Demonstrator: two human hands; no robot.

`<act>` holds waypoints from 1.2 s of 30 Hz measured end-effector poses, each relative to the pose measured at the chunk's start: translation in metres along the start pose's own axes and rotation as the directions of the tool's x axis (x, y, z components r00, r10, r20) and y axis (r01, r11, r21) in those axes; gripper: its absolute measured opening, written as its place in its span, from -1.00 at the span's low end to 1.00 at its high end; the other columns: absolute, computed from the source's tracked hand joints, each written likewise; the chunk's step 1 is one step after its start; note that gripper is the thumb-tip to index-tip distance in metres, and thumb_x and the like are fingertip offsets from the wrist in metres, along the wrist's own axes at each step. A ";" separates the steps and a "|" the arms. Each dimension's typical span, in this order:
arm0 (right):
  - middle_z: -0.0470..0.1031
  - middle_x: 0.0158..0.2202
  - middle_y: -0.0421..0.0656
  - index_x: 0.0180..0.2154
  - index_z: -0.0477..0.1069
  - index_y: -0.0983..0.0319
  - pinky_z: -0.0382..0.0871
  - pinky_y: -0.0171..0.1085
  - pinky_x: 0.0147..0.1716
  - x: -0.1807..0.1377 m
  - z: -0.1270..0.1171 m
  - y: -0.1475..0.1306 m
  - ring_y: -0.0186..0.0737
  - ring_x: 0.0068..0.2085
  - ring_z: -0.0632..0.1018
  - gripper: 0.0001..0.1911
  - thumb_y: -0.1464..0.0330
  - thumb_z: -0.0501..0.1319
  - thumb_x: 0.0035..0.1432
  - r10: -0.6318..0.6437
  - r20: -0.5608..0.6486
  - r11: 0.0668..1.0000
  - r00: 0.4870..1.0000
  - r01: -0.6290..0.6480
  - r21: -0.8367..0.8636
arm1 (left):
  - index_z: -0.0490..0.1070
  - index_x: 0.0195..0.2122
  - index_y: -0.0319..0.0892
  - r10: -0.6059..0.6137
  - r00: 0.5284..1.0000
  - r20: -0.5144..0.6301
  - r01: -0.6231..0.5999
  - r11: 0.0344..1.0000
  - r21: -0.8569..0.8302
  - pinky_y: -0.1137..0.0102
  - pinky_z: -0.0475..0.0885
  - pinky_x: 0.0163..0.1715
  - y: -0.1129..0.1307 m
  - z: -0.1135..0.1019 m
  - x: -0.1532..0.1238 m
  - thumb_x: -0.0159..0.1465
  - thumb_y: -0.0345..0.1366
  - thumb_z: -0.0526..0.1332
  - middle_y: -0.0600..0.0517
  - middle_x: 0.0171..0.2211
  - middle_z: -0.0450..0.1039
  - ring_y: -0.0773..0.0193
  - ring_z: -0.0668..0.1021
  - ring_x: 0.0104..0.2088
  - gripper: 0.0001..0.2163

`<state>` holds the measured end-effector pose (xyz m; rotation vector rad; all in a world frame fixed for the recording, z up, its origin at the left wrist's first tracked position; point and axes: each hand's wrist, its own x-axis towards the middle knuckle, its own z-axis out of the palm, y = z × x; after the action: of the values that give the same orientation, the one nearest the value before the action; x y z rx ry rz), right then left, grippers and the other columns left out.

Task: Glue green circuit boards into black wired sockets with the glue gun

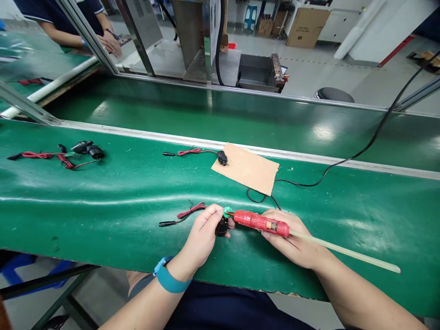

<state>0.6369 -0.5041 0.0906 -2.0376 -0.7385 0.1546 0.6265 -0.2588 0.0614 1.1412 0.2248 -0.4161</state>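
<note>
My left hand [202,236] is closed on a small black cylindrical part [222,227] with a green piece [227,211] at its top. A bundled red and black wire [191,210] with a black plug runs out to the left of that hand. My right hand [292,236] is wrapped round a red hot glue gun [259,222], and a long pale glue stick [354,252] sticks out of its back end. The gun's nozzle meets or nearly meets the green piece; contact is hard to make out.
Beyond my hands lies a cardboard piece [249,167], with another wired black part [222,157] on its edge. More wired black parts [87,149] lie at left. A black cord [319,181] crosses the green mat at right. A co-worker's hands [110,43] show at upper left.
</note>
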 end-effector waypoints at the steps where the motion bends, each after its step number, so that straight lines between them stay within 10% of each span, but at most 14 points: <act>1: 0.52 -0.26 -0.10 -0.14 0.44 0.17 0.43 -0.16 -0.25 -0.001 0.000 0.001 -0.15 -0.26 0.53 -0.91 0.36 0.17 0.38 -0.002 -0.002 1.000 1.000 0.002 -0.004 | 0.35 -0.31 -0.16 -0.001 1.000 0.001 0.001 1.000 0.002 0.38 0.46 -0.38 0.000 0.000 0.000 0.39 -0.11 0.19 0.00 -0.40 0.57 0.26 0.53 -0.42 -0.77; 36: 0.38 -0.36 -0.18 -0.29 0.33 0.18 0.26 -0.20 -0.32 -0.007 0.003 0.009 -0.21 -0.34 0.41 -0.83 0.31 0.11 0.42 0.068 0.005 0.988 0.998 -0.067 -0.141 | 0.35 -0.31 -0.17 -0.017 1.000 0.005 0.016 0.992 0.122 0.37 0.43 -0.35 0.001 -0.001 -0.007 0.42 -0.09 0.14 0.01 -0.38 0.56 0.29 0.52 -0.45 -0.74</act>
<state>0.6342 -0.5086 0.0805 -2.1985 -0.7042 0.1555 0.6207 -0.2563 0.0650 1.2580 0.2058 -0.4531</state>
